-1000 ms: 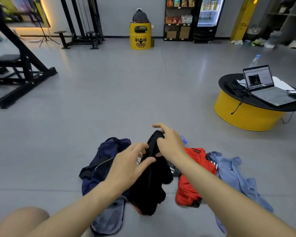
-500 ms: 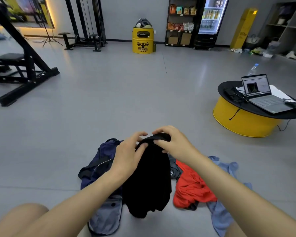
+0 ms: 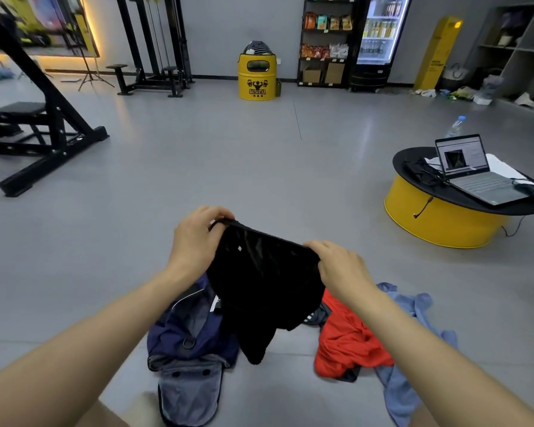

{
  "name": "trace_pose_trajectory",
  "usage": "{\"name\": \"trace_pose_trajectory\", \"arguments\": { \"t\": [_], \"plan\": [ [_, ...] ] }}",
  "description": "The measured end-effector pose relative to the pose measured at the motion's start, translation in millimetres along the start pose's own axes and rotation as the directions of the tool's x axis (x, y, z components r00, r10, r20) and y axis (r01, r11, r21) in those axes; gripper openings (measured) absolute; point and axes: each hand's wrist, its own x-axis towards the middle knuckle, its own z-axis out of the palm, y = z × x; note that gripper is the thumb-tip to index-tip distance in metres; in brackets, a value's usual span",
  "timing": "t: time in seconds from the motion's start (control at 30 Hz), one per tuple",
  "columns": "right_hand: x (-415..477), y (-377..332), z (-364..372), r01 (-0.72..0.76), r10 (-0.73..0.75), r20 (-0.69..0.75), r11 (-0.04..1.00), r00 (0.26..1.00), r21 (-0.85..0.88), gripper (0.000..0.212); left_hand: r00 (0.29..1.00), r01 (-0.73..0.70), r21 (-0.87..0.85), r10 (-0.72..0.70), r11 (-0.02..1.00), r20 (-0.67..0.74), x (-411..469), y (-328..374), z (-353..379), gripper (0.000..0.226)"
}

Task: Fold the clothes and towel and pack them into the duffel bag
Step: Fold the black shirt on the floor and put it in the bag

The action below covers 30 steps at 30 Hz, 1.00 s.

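A black garment (image 3: 262,288) hangs in the air in front of me, stretched by its top edge. My left hand (image 3: 196,241) grips the left end of that edge and my right hand (image 3: 341,269) grips the right end. Below on the grey floor lies the navy and grey duffel bag (image 3: 188,340), partly hidden behind the garment. To its right are a crumpled red garment (image 3: 349,340) and a light blue towel (image 3: 407,365).
A low round yellow table (image 3: 444,220) with an open laptop (image 3: 472,171) stands at the right. Black gym equipment (image 3: 40,124) stands at the far left. A yellow barrel (image 3: 257,77), snack shelves and a drinks fridge line the back wall.
Both hands lifted the black garment off the floor pile, then moved apart along its top edge, spreading it wide. The view tilted a little downward.
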Motion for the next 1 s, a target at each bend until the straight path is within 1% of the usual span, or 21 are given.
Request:
{"name": "trace_pose_trajectory", "arguments": {
  "t": [0.03,0.07,0.13,0.17,0.23,0.3,0.33,0.4,0.47,0.57,0.63,0.73,0.83,0.9,1.0],
  "plan": [
    [0.1,7.0,2.6,-0.036,0.036,0.000,0.999,0.999,-0.020,0.057,0.999,0.027,0.006,-0.027,1.000,-0.023,5.7,-4.0,-6.0,0.032],
    [-0.1,14.4,4.9,-0.084,0.084,-0.001,0.996,0.996,-0.006,0.053,0.997,0.064,0.002,-0.064,0.998,-0.046,11.0,-7.8,-12.5,0.033],
    [-0.6,26.1,8.5,-0.168,0.171,-0.018,0.980,0.985,0.111,0.043,0.991,0.130,-0.031,-0.132,0.991,-0.038,19.3,-15.1,-23.2,0.034],
    [-1.2,26.0,10.5,-0.177,0.183,-0.017,0.968,0.983,0.179,0.039,0.990,0.141,-0.046,-0.142,0.989,-0.012,20.9,-15.7,-26.3,0.034],
    [-1.4,9.5,15.7,-0.115,0.110,0.033,0.956,0.993,0.270,0.035,0.989,0.141,-0.068,-0.138,0.988,0.052,20.3,-11.0,-26.5,0.032],
    [-0.8,-21.2,21.7,0.006,-0.038,0.086,0.938,0.996,0.346,0.035,0.986,0.142,-0.084,-0.133,0.986,0.101,16.2,-4.6,-20.5,0.030],
    [0.3,-37.6,24.8,0.069,-0.105,0.074,0.919,0.992,0.387,0.039,0.986,0.131,-0.086,-0.121,0.988,0.119,13.6,-2.0,-17.1,0.029],
    [5.8,-66.3,26.8,0.170,-0.183,-0.015,0.874,0.983,0.456,0.052,0.984,0.116,-0.095,-0.101,0.989,0.148,8.2,2.5,-11.9,0.026],
    [12.6,-89.2,20.4,0.246,-0.220,-0.111,0.845,0.969,0.475,0.063,0.983,0.121,-0.116,-0.103,0.986,0.153,1.8,5.4,-9.2,0.018],
    [18.8,-109.8,10.3,0.321,-0.274,-0.168,0.827,0.947,0.462,0.071,0.988,0.115,-0.102,-0.102,0.988,0.119,-11.9,9.2,-8.0,0.015],
    [22.3,-114.2,8.6,0.303,-0.263,-0.152,0.834,0.953,0.461,0.076,0.989,0.106,-0.114,-0.092,0.988,0.118,-18.2,10.6,-7.4,0.016],
    [21.6,-116.9,6.3,0.262,-0.230,-0.125,0.851,0.965,0.455,0.072,0.990,0.075,-0.106,-0.062,0.992,0.124,-22.4,10.0,-5.4,0.020],
    [18.2,-115.0,0.7,0.224,-0.157,-0.173,0.839,0.972,0.496,0.066,0.989,0.086,-0.108,-0.072,0.990,0.129,-29.5,3.5,1.1,0.022],
    [16.3,-112.5,-2.7,0.221,-0.126,-0.214,0.832,0.969,0.510,0.061,0.980,0.090,-0.082,-0.073,0.993,0.187,-40.9,-7.1,9.5,0.022],
    [14.3,-104.7,-13.0,0.201,-0.086,-0.231,0.819,0.969,0.538,0.056,0.959,0.088,-0.033,-0.075,0.996,0.272,-58.3,-26.6,19.0,0.021]
  ]
}}
